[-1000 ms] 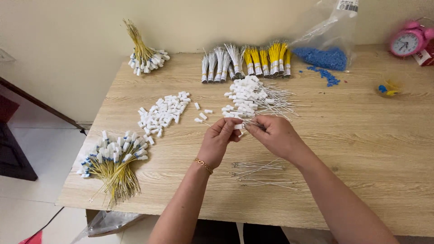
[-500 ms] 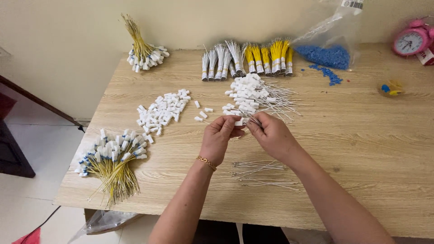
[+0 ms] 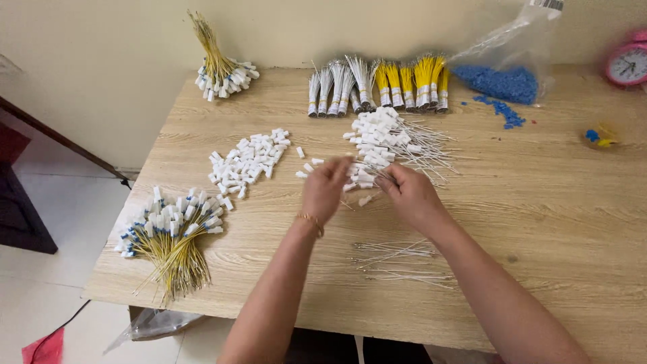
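Both my hands work at the near edge of a pile of white connectors with thin white wires (image 3: 387, 143) in the middle of the wooden table (image 3: 539, 202). My left hand (image 3: 325, 190) has its fingertips pinched together on a white connector at that edge. My right hand (image 3: 409, 195) is a few centimetres to the right with its fingers curled down onto the same pile; what they hold is hidden. One loose white connector (image 3: 364, 200) lies on the table between the two hands.
A heap of loose white connectors (image 3: 248, 162) lies left of my hands, and loose white wires (image 3: 397, 259) lie nearer. Yellow-wire bundles sit front left (image 3: 172, 232) and back left (image 3: 219, 67). At the back: tied wire bundles (image 3: 377, 84), a bag of blue pieces (image 3: 502, 81), a pink clock (image 3: 628, 64).
My hands, held close together a second ago, have drawn slightly apart and shifted up to the pile's edge. A small white connector now lies between them.
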